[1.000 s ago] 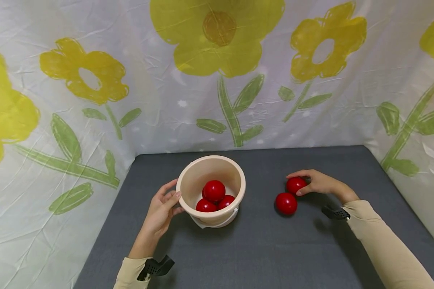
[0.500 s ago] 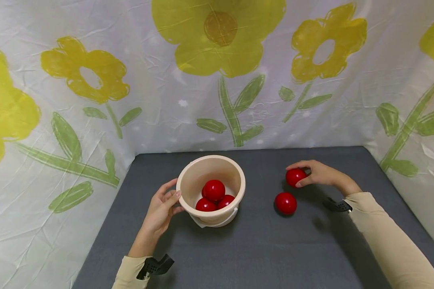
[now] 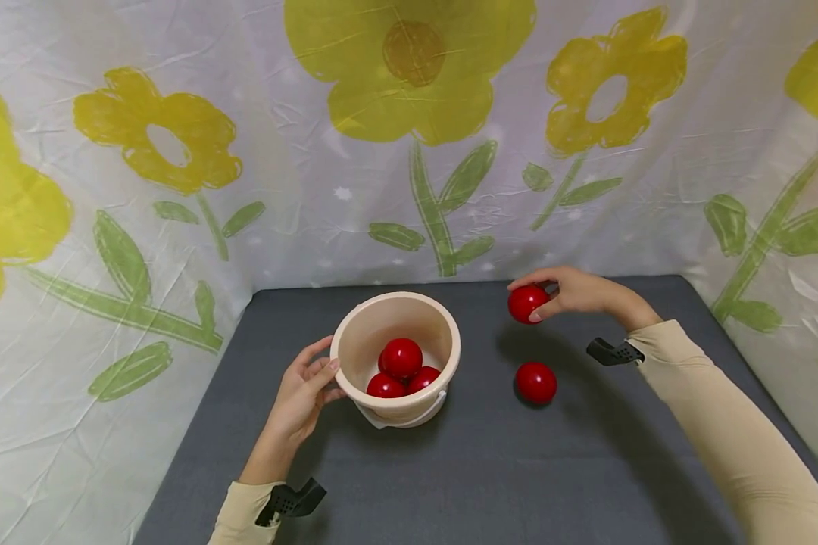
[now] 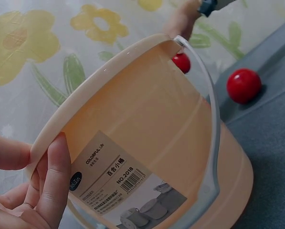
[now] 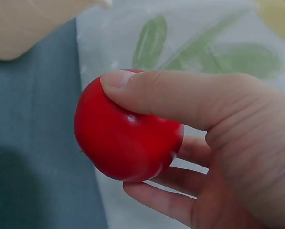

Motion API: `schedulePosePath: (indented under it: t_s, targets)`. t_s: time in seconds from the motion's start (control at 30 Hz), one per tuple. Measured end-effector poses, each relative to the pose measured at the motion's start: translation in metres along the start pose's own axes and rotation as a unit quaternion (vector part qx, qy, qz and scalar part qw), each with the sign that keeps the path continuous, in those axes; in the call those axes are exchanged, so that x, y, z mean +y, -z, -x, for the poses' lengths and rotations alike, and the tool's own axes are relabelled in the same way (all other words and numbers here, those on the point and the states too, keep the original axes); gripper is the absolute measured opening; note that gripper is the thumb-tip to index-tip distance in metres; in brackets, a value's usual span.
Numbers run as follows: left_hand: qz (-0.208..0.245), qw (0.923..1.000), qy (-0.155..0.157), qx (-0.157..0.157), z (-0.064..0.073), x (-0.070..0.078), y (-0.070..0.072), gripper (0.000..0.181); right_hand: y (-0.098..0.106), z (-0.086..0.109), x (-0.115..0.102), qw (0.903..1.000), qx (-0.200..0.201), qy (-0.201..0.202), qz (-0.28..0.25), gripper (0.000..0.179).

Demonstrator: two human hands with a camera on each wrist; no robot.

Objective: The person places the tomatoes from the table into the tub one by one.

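Note:
A cream bucket (image 3: 397,303) stands left of the table's middle, several shiny red balls (image 3: 402,358) inside it. My left hand (image 3: 303,395) pinches its rim between thumb and fingers; the left wrist view shows a printed label (image 4: 128,183) on the bucket's outer side and a pale handle (image 4: 213,143). Over the right half of the table, my right hand (image 3: 572,291) grips a red ball (image 5: 128,129), thumb on one side and fingers round the other. That ball is raised above the table, its shadow below. Another red ball (image 3: 536,383) rests on the table nearer to me.
A dark grey cloth (image 3: 491,484) covers the table. Behind and at both sides hangs a white curtain (image 3: 313,212) printed with yellow flowers, close to the table's back edge. Black wrist devices (image 3: 613,351) sit on both sleeves.
My right hand has lifted the red ball off the table, away from its neighbour, and carried it up and left. My left hand and the bucket have stayed in place.

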State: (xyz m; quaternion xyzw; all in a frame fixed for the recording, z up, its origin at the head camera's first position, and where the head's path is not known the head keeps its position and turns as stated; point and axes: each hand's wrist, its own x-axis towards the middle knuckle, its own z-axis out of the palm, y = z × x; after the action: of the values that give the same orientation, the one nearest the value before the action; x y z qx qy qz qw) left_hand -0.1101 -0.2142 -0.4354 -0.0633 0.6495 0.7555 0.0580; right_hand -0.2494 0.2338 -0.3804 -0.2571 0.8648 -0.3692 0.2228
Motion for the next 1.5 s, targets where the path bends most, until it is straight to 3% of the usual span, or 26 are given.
schedulePosePath:
  t_s: [0.3, 0.63, 1.1, 1.5]
  targets:
    - [0.000, 1.0000, -0.001, 0.000, -0.001, -0.003, 0.003, 0.053, 0.004, -0.028, -0.040, 0.9984, -0.012, 0.049, 0.023, 0.058]
    - [-0.001, 1.0000, -0.005, -0.002, -0.001, -0.002, 0.005, 0.054, -0.006, -0.055, -0.076, 0.9959, -0.036, 0.077, 0.031, 0.057]
    - [0.005, 0.9999, -0.009, -0.004, 0.000, -0.001, 0.004, 0.053, -0.040, -0.094, -0.122, 0.9820, -0.114, 0.149, 0.025, 0.052]
    - [0.015, 0.9996, -0.015, -0.017, 0.000, -0.001, 0.003, 0.053, -0.073, -0.129, -0.142, 0.9674, -0.160, 0.193, 0.034, 0.053]
